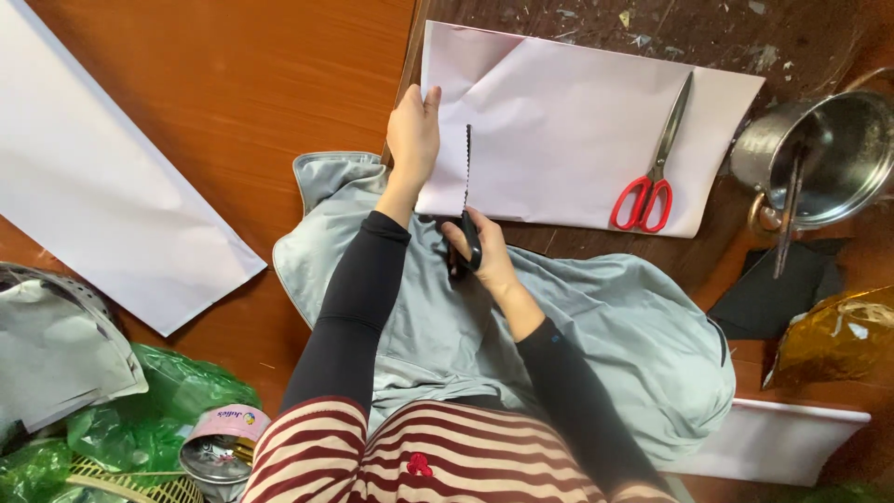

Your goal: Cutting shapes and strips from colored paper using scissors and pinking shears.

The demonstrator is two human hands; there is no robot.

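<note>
My left hand (413, 140) presses down the left edge of a large white paper sheet (577, 140) lying on a dark worn tabletop. My right hand (484, 247) grips the black handle of zigzag-bladed scissors (467, 200), whose blades point up into the sheet's near edge. A cut with a wavy edge runs a short way into the paper beside my left hand. Red-handled scissors (652, 172) rest on the right part of the same sheet. Both forearms wear black sleeves over a grey-blue cloth (596, 326) on my lap.
Another long white sheet (102, 177) lies on the orange wooden surface (251, 84) at left. A steel pot (829, 158) with a utensil in it stands at right, above a black sheet (773, 298) and gold foil (838, 340). Green plastic bags (158, 410) and a round tin (219, 447) sit lower left.
</note>
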